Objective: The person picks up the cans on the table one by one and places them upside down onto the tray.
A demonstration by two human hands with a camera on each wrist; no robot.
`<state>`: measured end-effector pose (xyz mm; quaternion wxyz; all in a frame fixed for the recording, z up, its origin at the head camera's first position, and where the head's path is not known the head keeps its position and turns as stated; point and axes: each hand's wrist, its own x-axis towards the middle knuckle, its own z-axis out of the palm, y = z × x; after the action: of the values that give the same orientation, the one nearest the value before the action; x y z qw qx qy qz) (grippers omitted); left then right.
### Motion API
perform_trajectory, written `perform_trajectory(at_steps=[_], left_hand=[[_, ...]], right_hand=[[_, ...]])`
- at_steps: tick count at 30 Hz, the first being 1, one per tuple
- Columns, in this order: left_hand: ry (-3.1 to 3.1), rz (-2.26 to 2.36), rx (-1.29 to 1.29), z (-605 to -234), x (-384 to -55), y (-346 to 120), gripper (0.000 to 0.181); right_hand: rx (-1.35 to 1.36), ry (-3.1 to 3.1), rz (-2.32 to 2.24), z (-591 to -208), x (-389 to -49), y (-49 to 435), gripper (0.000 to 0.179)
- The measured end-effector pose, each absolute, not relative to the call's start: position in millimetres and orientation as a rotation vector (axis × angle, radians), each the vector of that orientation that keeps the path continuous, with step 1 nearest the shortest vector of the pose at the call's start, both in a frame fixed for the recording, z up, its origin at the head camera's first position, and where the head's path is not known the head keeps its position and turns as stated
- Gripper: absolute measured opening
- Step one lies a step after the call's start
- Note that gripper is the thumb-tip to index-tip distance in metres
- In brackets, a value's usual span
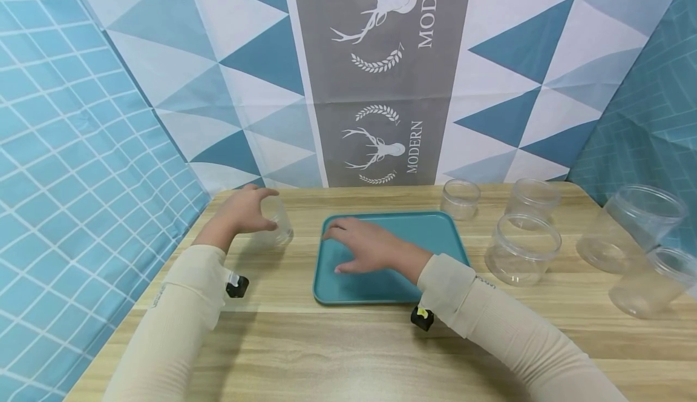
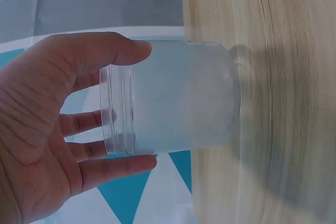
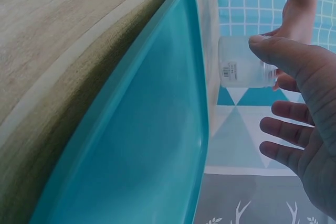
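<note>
My left hand (image 1: 247,211) is at the back left of the table, thumb and fingers round the rim end of a clear plastic jar (image 1: 283,226). In the left wrist view the jar (image 2: 178,98) shows a ridged screw-thread neck between thumb and fingers, its base by the wood. A small printed label sits low on the jar (image 3: 241,69) in the right wrist view. My right hand (image 1: 367,244) hovers over a teal rectangular tray (image 1: 435,226), fingers spread and slightly bent, holding nothing. The tray's visible surface bears no objects.
On the right stand several clear plastic jars: a small one (image 1: 460,201) at the back, a wide low one (image 1: 523,257) beside the tray, and taller ones (image 1: 626,232) towards the right edge. Patterned cloth (image 1: 381,87) hangs behind the wooden table (image 1: 305,353).
</note>
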<state>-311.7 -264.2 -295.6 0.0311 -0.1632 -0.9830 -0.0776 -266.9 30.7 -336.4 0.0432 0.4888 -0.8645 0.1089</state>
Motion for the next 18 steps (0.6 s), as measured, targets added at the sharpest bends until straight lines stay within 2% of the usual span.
perform_trajectory(at_steps=[18], left_hand=[[-2.974,-0.161,-0.64,-287.9,-301.1,-237.5,0.074]], right_hand=[[1.413,-2.649,0.353,-342.8,-272.9,40.6,0.059]])
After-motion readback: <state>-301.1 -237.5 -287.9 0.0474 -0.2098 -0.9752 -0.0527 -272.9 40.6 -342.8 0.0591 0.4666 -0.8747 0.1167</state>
